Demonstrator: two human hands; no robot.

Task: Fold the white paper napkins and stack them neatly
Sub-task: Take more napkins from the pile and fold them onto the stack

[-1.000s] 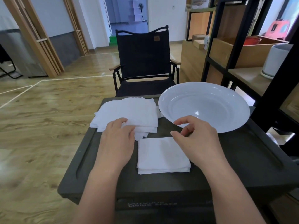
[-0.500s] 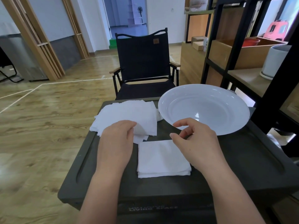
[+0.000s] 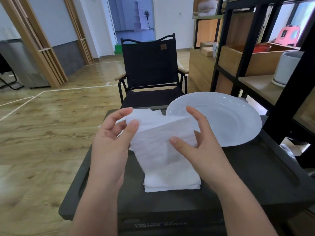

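Both hands pinch one white napkin (image 3: 158, 138) in the air, the left hand (image 3: 112, 142) at its upper left corner, the right hand (image 3: 196, 142) at its right edge; it hangs directly above the folded stack (image 3: 172, 181) on the tabletop (image 3: 255, 176), its length running down toward the person.

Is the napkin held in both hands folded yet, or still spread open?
Not neatly folded: the napkin hangs loose and bent between the left hand and right hand, above the folded stack.
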